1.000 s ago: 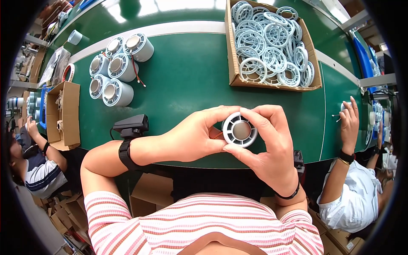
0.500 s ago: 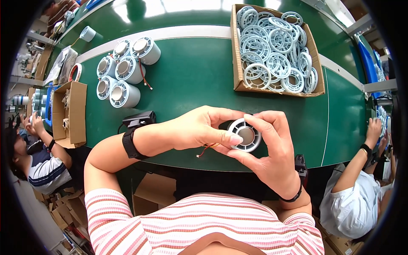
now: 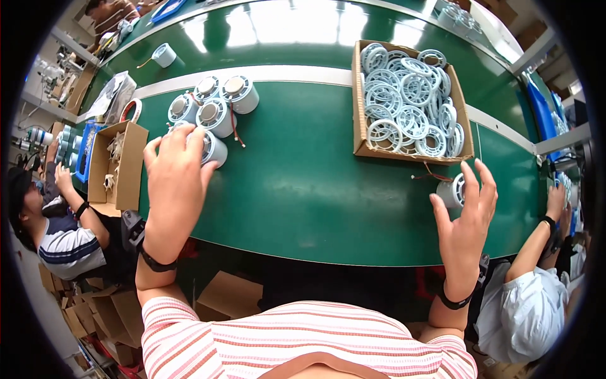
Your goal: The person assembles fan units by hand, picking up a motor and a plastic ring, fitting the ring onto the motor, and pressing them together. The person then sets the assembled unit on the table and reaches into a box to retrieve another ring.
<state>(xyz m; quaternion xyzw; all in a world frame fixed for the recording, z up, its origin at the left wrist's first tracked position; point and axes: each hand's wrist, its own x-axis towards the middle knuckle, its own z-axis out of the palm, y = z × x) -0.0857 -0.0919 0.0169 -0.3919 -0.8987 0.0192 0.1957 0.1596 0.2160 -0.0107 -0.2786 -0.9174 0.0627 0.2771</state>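
My left hand (image 3: 173, 183) is over the near side of a group of pale blue cylindrical motors (image 3: 245, 100), fingers spread. The nearest motor (image 3: 216, 150) shows partly between its thumb and fingers; whether they touch it I cannot tell. Others in the group stand upright, with round grey discs on top and thin wires hanging down. At the right, my right hand (image 3: 466, 218) is open, thumb and fingers apart around a single motor (image 3: 448, 192). This one lies tilted on its side, its ringed face toward my fingers and its wires (image 3: 431, 173) trailing left.
Beyond my right hand sits a cardboard box (image 3: 411, 156) of pale blue plastic rings (image 3: 413, 120). Another cardboard box (image 3: 131, 167) and a tape roll (image 3: 131, 110) are at the left. A lone motor (image 3: 165, 55) stands farther back. People work on both sides.
My hands have moved apart. The motor they held together in the middle is now on the table at the right; my left hand has gone left to the motor group.
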